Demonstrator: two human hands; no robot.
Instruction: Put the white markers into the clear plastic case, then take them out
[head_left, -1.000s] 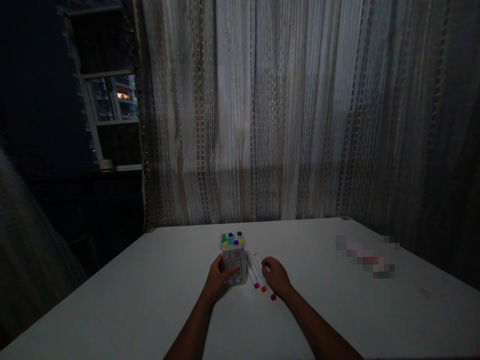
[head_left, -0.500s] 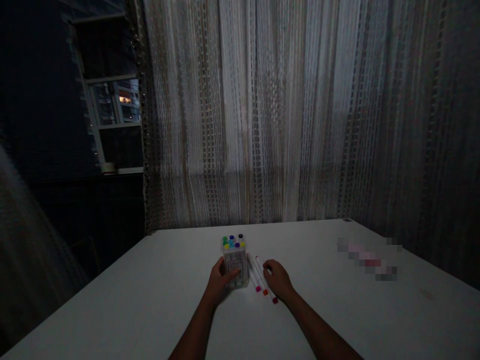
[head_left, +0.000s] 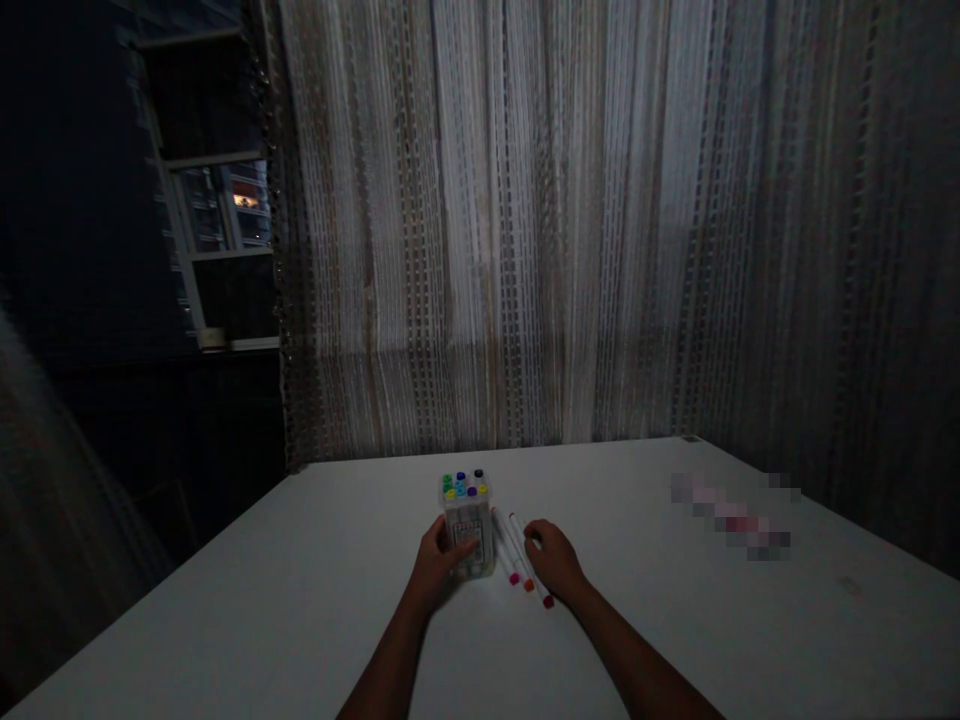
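A clear plastic case point(head_left: 480, 555) of markers stands upright on the white table, with green, blue, yellow, purple and black caps showing at its top. My left hand point(head_left: 439, 560) is closed around the case's left side, its thumb across the printed label on the front. Three loose white markers lie side by side just right of the case: one with a pink cap point(head_left: 514, 578), one with an orange cap point(head_left: 528, 585) and one with a dark red cap point(head_left: 548, 602). Beside the dark red one, my right hand point(head_left: 553, 558) rests on the table, fingers curled in, nothing visible in them.
The white table point(head_left: 300, 580) spreads to both sides. On its right part lies a blurred-out pinkish item point(head_left: 739, 522). A striped curtain point(head_left: 480, 250) hangs behind the far edge, and a window point(head_left: 225, 210) is at the left.
The view has shifted very slightly. Both hands, the case and the loose markers keep their places.
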